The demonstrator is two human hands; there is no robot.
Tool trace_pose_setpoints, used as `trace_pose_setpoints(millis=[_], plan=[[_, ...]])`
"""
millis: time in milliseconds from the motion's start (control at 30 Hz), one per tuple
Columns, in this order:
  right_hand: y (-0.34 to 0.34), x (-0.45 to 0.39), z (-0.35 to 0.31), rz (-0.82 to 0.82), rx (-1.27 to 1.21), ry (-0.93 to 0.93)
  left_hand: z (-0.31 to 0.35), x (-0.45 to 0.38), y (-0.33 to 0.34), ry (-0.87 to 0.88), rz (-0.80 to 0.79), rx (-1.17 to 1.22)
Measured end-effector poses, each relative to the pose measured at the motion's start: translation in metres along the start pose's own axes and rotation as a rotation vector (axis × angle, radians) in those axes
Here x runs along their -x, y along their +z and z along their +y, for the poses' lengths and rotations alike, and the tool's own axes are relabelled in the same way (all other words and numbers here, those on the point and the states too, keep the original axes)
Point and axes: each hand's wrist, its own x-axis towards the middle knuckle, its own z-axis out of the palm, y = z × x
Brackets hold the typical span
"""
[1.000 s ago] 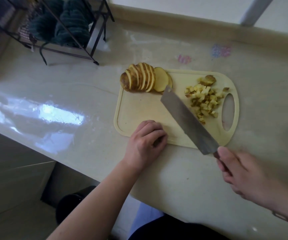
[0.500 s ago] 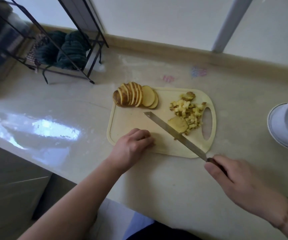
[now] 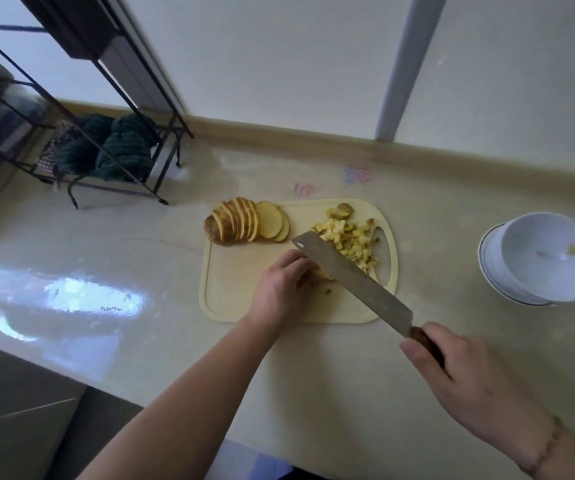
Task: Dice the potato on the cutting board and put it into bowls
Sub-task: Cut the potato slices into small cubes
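Observation:
A cream cutting board [image 3: 230, 299] lies on the counter. At its far left corner sits a fanned row of potato slices [image 3: 244, 225]. A pile of diced potato [image 3: 352, 242] lies by the board's handle hole. My left hand [image 3: 284, 287] rests on the board with fingers curled over a potato slice that is mostly hidden. My right hand [image 3: 466, 382] grips the wooden handle of a cleaver [image 3: 348, 278], whose blade slants across the board right beside my left fingers. Stacked white bowls [image 3: 549, 258] stand to the right of the board.
A black wire rack [image 3: 82, 133] with dark green cloths stands at the back left. The counter's front edge runs diagonally at lower left. A wall and a grey vertical bar [image 3: 403, 64] close the back.
The view tilted up, bringing the bowls into sight. My left hand moved from the board's near edge onto the single slice, and the cleaver blade came over beside those fingers.

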Motion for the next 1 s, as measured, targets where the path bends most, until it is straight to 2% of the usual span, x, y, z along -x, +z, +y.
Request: trace_pose_setpoints(millis=[167, 300, 533, 700, 867, 933, 1000], plan=[[0.006, 0.003, 0.002, 0.022, -0.011, 0.036, 0.002, 0.017, -0.009, 0.022, -0.031, -0.017], [0.006, 0.008, 0.002, 0.059, -0.047, 0.085, 0.0, 0.032, -0.018, -0.078, -0.011, -0.087], [-0.005, 0.008, 0.006, 0.069, 0.051, 0.098, 0.001, 0.035, -0.036, -0.053, -0.158, -0.14], [-0.013, 0.001, 0.002, 0.163, -0.068, 0.172, 0.022, -0.003, -0.033, -0.007, 0.005, -0.174], [-0.021, -0.004, -0.001, 0.197, -0.185, 0.232, 0.037, -0.054, -0.021, 0.133, 0.001, -0.245], [-0.023, -0.006, 0.001, 0.176, -0.176, 0.232, 0.041, -0.073, -0.028, 0.032, -0.059, -0.343], [-0.024, -0.008, 0.001, 0.154, -0.18, 0.227, 0.04, -0.091, -0.042, -0.165, -0.244, -0.561]])
